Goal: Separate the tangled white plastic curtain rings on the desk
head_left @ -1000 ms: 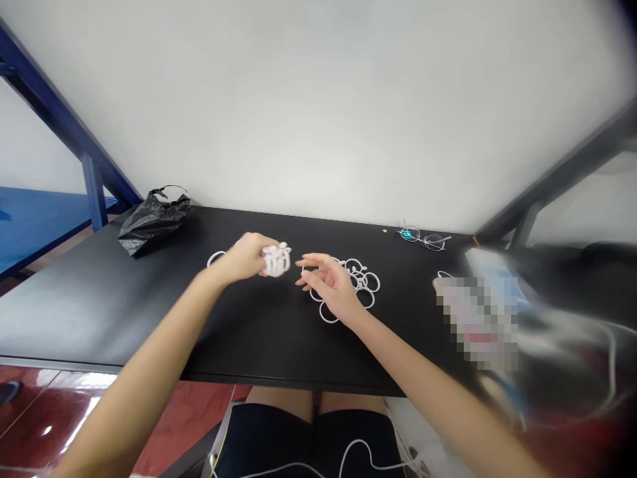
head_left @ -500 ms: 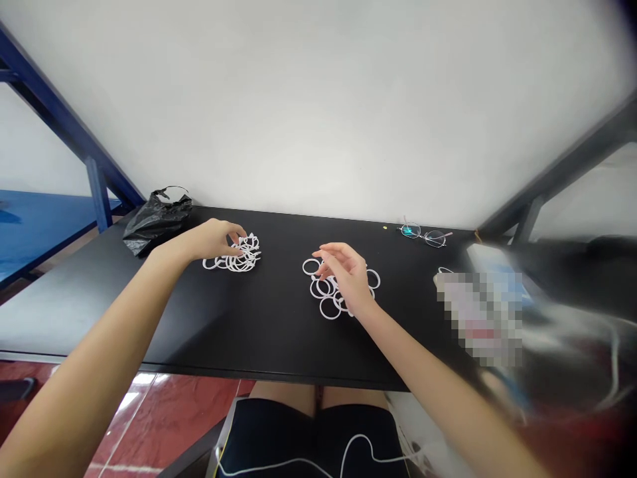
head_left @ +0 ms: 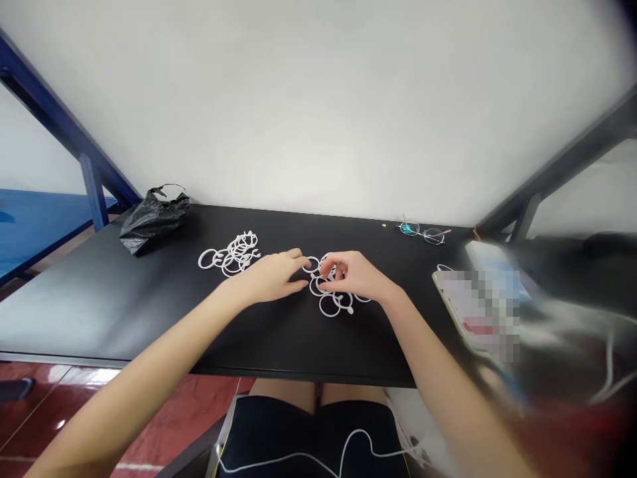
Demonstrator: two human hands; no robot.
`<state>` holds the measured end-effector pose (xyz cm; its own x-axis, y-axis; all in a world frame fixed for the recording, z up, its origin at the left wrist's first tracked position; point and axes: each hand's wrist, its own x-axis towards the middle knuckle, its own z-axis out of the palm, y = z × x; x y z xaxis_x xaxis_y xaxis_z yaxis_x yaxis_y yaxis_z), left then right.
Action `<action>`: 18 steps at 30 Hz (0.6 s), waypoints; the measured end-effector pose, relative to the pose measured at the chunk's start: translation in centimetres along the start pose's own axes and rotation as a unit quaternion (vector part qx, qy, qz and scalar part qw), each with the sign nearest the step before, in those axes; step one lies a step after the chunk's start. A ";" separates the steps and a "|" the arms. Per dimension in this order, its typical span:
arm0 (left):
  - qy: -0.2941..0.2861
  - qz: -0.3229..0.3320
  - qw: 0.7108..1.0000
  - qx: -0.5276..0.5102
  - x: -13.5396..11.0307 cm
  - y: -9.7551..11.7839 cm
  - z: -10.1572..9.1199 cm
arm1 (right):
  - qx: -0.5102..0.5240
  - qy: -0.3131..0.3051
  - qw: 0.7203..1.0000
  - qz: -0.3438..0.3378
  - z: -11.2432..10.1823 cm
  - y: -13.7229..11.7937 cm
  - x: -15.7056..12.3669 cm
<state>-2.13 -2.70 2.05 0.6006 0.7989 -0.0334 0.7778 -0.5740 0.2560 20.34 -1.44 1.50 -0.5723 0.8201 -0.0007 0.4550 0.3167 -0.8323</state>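
Two heaps of white plastic rings lie on the black table (head_left: pixel 149 312). The left heap (head_left: pixel 229 255) sits by itself, with no hand on it. Both hands meet at the right heap (head_left: pixel 332 295). My left hand (head_left: pixel 271 277) reaches in from the left, fingers curled, fingertips touching a ring at the heap's upper left edge. My right hand (head_left: pixel 355 275) lies over the heap's top, thumb and fingers pinched on a white ring. Part of this heap is hidden under my right hand.
A crumpled black plastic bag (head_left: pixel 153 219) lies at the table's back left. A pair of glasses (head_left: pixel 422 232) rests at the back right. A phone-like slab (head_left: pixel 472 305) with a white cable lies at the right. White wall behind; blue frame at left.
My left hand set a bundle of rings down on the left heap, let go, then crossed right to the other heap. My right hand closed from open fingers onto a ring.
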 end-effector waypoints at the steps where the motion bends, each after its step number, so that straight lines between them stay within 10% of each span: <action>1: 0.003 0.009 1.000 0.002 0.5 0.3 0.6 | -0.021 -0.023 1.000 0.000 -0.1 -0.1 -0.2; 12: 0.061 -0.043 0.984 -0.160 3.3 -2.1 2.8 | -0.164 -0.049 0.985 -0.019 1.7 -0.3 -0.3; 18: 0.094 -0.175 0.797 -0.571 2.3 -2.5 1.2 | 0.074 0.068 0.995 -0.011 1.3 0.2 0.4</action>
<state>-2.50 0.40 0.21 0.2615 0.9485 -0.1785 0.1523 0.1421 0.9781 19.32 -1.67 0.60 -0.4783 0.8741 0.0846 0.3326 0.2694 -0.9038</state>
